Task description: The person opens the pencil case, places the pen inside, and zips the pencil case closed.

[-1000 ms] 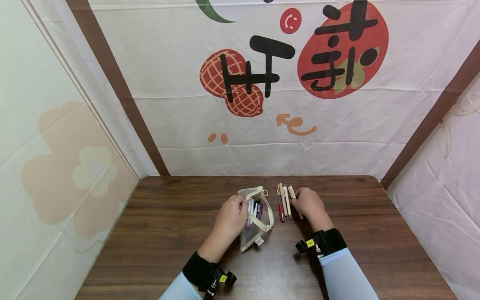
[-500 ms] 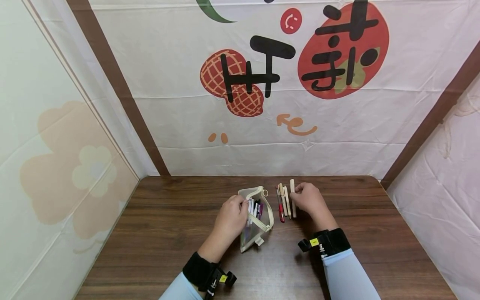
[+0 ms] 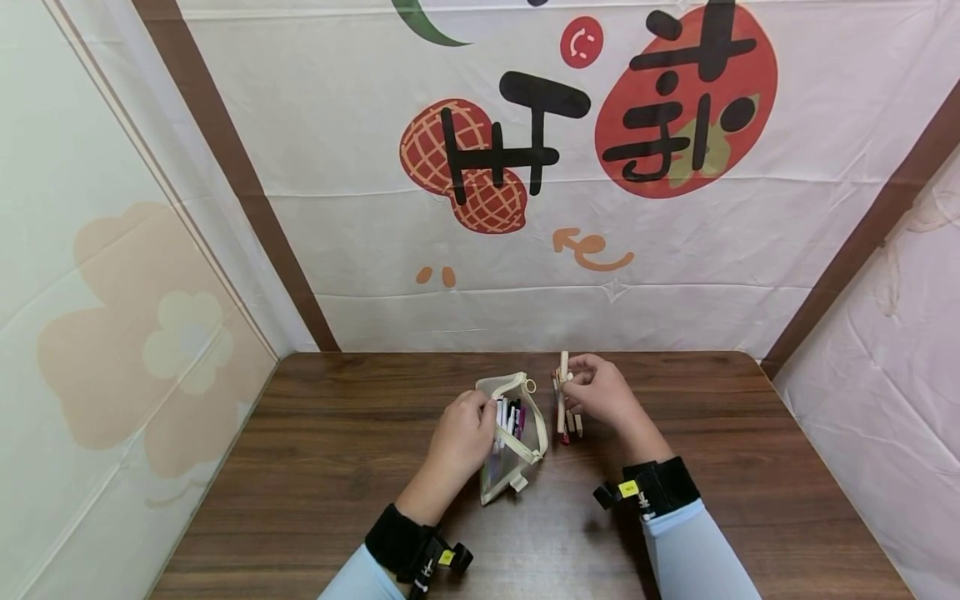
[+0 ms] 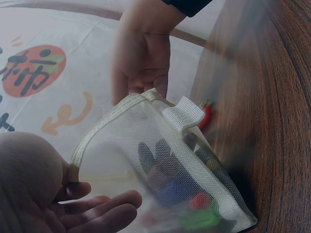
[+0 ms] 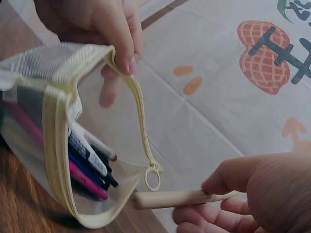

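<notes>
My left hand (image 3: pixel 468 429) pinches the zippered edge of a cream mesh pencil case (image 5: pixel 58 145), which stands with its mouth open. Several pens (image 5: pixel 90 150), white, dark and magenta, lie inside it, and their colours show through the mesh in the left wrist view. Between thumb and fingers of my right hand (image 3: pixel 606 396) is a beige pen (image 5: pixel 170 198). One end of it points at the case's mouth, close by the ring zipper pull (image 5: pixel 152 178). Below the held pen, a red pen (image 3: pixel 565 439) and other beige pens (image 3: pixel 578 426) lie on the table, partly covered by my right hand.
The brown wood-grain table (image 3: pixel 315 467) ends at a white printed cloth (image 3: pixel 360 250) behind. More cloth hangs at both sides. Each wrist wears a black band with a small camera, such as the right wrist camera (image 3: pixel 609 495).
My right hand has picked up the rightmost beige pen, turned it more upright and carried it left over the other pens toward the case. The left hand and the case stay in place.
</notes>
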### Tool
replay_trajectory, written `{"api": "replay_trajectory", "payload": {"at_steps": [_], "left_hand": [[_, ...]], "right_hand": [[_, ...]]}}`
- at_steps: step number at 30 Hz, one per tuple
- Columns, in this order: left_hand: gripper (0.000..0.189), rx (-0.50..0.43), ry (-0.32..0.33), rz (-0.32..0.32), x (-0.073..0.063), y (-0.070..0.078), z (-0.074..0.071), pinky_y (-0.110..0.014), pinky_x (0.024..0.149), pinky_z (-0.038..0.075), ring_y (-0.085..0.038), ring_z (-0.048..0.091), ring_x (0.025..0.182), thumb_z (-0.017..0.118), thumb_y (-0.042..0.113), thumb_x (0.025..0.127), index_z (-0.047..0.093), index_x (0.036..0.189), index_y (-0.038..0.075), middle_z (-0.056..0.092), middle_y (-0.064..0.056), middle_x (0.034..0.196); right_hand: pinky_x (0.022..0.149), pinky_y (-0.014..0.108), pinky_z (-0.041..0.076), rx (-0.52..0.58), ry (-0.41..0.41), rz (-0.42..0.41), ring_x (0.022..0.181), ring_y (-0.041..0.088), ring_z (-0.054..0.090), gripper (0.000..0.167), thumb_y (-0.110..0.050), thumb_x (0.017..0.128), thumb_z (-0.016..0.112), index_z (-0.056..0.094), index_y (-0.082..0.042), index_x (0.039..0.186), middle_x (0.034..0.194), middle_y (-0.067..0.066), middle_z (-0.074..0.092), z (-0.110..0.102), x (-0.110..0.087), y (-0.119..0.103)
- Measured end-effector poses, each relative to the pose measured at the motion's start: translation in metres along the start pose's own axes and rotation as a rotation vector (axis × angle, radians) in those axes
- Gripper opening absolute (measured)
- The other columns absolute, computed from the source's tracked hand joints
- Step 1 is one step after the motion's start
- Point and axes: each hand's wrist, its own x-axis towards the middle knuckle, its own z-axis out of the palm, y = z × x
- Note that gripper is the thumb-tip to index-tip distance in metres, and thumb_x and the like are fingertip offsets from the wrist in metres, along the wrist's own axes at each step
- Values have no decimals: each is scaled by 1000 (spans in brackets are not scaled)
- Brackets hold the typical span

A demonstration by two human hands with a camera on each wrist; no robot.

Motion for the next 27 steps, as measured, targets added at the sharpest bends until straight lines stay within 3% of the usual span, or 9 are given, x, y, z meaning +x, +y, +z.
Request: {"api": "replay_trajectory", "payload": {"at_steps": [3, 6, 9, 15, 27], "left_hand": [[25, 1, -1, 1, 0, 0, 0, -44, 80, 60, -22, 66, 87, 59, 17, 115, 77, 108, 2, 74, -13, 107], [25, 0, 0, 4, 0, 0, 0, -44, 80, 60, -22, 66, 87, 59, 17, 116, 77, 108, 2, 74, -13, 107], [25, -1, 2, 5, 0, 1, -1, -45, 81, 60, -23, 67, 87, 59, 17, 115, 77, 107, 1, 75, -14, 107], [25, -1, 2, 2, -1, 1, -1, -45, 81, 60, -23, 67, 88, 59, 17, 115, 76, 107, 1, 75, -14, 108], [24, 5, 8, 13, 1, -1, -1, -42, 78, 58, -22, 66, 86, 60, 17, 115, 76, 105, 2, 73, -12, 103]], "right_hand": [[84, 55, 70, 47, -44, -22, 84, 30, 81, 70, -6, 103, 70, 43, -6, 168, 100, 16, 81, 3, -2, -3], [85, 59, 70, 86, -63, -37, 83, 29, 81, 78, -3, 104, 68, 35, -11, 173, 101, 18, 82, 7, -4, -4], [85, 59, 70, 94, -74, -49, 84, 28, 81, 76, -3, 104, 69, 36, -12, 172, 103, 20, 82, 11, -5, -5], [83, 56, 70, 84, -96, -66, 88, 41, 83, 73, -2, 103, 73, 39, -8, 168, 100, 19, 83, 24, -3, -5], [79, 50, 71, 97, -191, -68, 89, 44, 84, 67, -4, 102, 77, 43, -2, 160, 95, 16, 84, 51, -6, -8]]}}
